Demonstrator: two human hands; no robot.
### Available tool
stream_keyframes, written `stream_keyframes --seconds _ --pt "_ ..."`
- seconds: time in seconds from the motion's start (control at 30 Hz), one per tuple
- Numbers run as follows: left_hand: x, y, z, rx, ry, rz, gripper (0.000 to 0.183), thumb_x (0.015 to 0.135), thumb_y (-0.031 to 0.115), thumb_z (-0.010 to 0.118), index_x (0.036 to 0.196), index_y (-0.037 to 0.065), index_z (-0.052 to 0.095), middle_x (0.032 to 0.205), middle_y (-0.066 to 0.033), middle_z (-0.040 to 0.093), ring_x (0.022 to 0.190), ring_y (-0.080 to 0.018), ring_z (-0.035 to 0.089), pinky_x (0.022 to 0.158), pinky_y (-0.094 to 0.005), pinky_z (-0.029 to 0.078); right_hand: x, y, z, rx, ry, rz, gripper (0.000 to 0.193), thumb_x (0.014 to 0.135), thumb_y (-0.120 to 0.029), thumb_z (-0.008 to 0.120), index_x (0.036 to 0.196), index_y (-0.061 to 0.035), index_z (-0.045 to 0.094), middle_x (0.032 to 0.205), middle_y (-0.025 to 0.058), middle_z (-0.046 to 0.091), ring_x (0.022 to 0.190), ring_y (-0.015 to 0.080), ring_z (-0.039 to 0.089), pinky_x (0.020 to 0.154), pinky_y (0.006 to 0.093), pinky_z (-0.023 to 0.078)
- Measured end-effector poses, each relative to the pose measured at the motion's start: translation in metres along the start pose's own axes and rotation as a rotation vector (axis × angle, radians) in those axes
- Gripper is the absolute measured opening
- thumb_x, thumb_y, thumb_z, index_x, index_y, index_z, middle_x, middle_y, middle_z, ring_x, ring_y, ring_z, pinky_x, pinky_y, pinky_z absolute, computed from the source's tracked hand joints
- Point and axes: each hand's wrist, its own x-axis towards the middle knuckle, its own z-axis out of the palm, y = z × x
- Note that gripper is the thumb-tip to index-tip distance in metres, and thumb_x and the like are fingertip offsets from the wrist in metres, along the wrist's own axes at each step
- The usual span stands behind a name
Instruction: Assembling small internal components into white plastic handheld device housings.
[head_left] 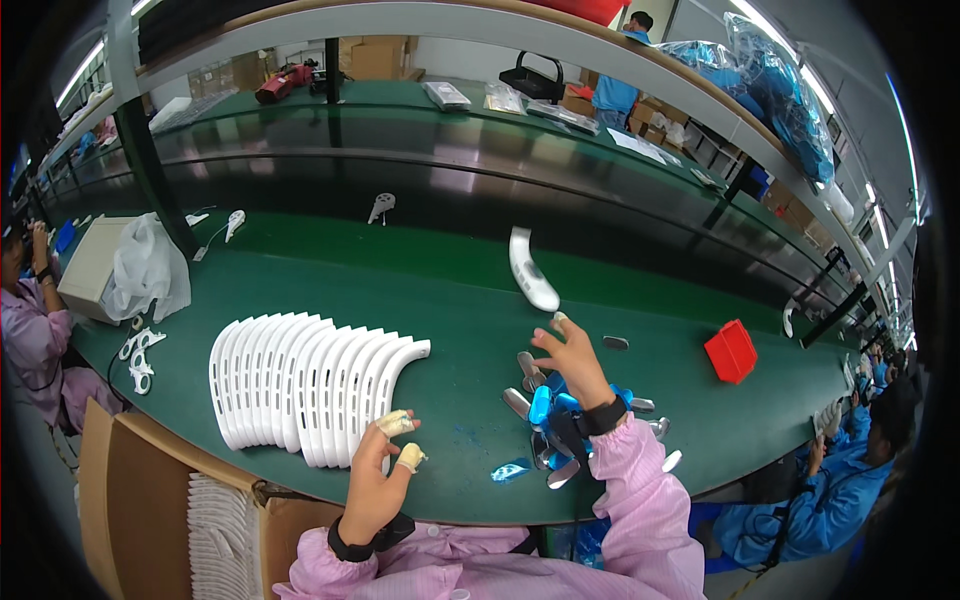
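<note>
Right of the row of white curved parts [310,390], toward the worktop's [700,430] far side, one loose white curved part [533,275] sits just past the right hand [578,362]. Right hand: fingers spread, fingertips at the part's near end; can't tell whether they touch. Left hand [375,490]: at the row's near right corner, thumb and fingers well apart, nothing visibly held; contact with the row can't be told either.

Step in hand looks like handling that loose part. It's slightly blurred, so can't confirm it lies flat. Advice: a fingertip on one end will likely swivel it; better to take it mid-curve, thumb on one edge, fingers on the other. Lift rather than drag, since a glossy white face probably marks easily. Pale finger covers [395,424] on the left hand, beside the row, should help keep prints off.

Pile of blue and metallic pieces [541,405] is right of the row, under the right wrist. Sleeve and wristband could snag there; keep the forearm high. Row parts nest tightly, so a knock from the left hand could skew several. Red bin [731,351], far right of the row, looks well out of the way.
</note>
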Motion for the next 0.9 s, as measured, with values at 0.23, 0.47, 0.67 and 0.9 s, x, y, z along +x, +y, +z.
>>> stream_keyframes --seconds 0.23,0.47,0.67,0.9 --pt "-0.003 0.010 0.006 0.107 -0.054 0.021 0.028 0.080 -0.004 0.054 0.107 0.002 0.060 0.112 -0.0071 0.059 0.095 -0.0113 0.052 0.074 -0.0219 0.040 -0.054 0.010 0.021 -1.391 -0.077 -0.543 0.022 0.066 -0.015 0.074 0.081 -0.0022 0.065 0.087 0.0146 0.055 0.087 0.0316 0.052 0.073 0.0406 0.045" --pt "0.000 0.021 0.026 0.162 -0.202 -0.001 0.032 0.082 -0.001 0.054 0.114 0.001 0.058 0.113 -0.0080 0.059 0.090 -0.0108 0.054 0.072 -0.0221 0.039 -0.056 0.006 0.017 -1.180 -0.136 -0.467 0.015 0.068 -0.013 0.074 0.073 -0.0014 0.066 0.072 0.0103 0.055 0.072 0.0282 0.053 0.065 0.0370 0.043" --pt "-0.004 0.010 0.045 -0.147 -0.309 -0.101 0.047 0.088 -0.003 0.048 0.133 -0.005 0.036 0.134 -0.0120 0.045 0.114 -0.0173 0.051 0.090 -0.0265 0.043 -0.113 -0.018 0.052 -0.682 -0.100 -0.480 0.014 0.072 -0.010 0.074 0.075 0.0012 0.066 0.070 0.0107 0.061 0.055 0.0169 0.058 0.050 0.0257 0.044" --pt "-0.007 0.017 0.044 -0.382 -0.345 -0.124 0.049 0.086 0.004 0.058 0.131 -0.001 0.041 0.115 -0.0090 0.055 0.096 -0.0101 0.053 0.080 -0.0238 0.046 -0.143 -0.011 0.058 -0.462 -0.174 -0.449 0.017 0.064 -0.005 0.080 0.074 -0.0007 0.068 0.064 0.0032 0.059 0.057 0.0079 0.052 0.051 0.0213 0.040"
